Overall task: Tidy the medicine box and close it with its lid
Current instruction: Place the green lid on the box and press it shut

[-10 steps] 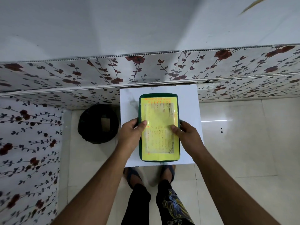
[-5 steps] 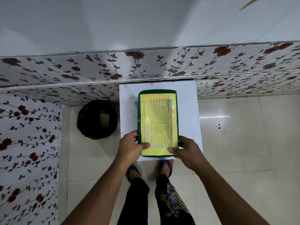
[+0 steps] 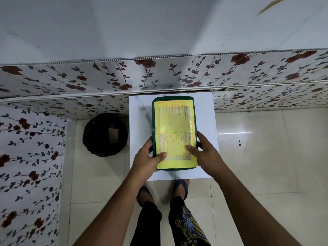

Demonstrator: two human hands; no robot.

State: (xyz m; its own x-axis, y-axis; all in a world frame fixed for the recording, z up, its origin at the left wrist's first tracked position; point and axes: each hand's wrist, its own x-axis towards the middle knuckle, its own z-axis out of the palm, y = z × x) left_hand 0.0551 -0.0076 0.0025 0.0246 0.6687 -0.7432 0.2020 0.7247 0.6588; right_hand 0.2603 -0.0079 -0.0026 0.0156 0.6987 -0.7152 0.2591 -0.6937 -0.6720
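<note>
The medicine box (image 3: 174, 118) is a dark green rectangular box whose lid carries a yellow handwritten label. It sits lengthwise on a small white table (image 3: 205, 110), with the lid on. My left hand (image 3: 148, 157) grips the near left side, thumb lying on the yellow label. My right hand (image 3: 204, 151) grips the near right side, thumb also on the label. The box's contents are hidden under the lid.
A black bin (image 3: 104, 134) with a brown scrap inside stands on the tiled floor left of the table. Floral-patterned panels (image 3: 159, 75) line the wall behind and to the left. My sandalled feet (image 3: 181, 187) stand at the table's near edge.
Both hands slid from the box's middle toward its near end, and the box sits slightly closer to the table's near edge.
</note>
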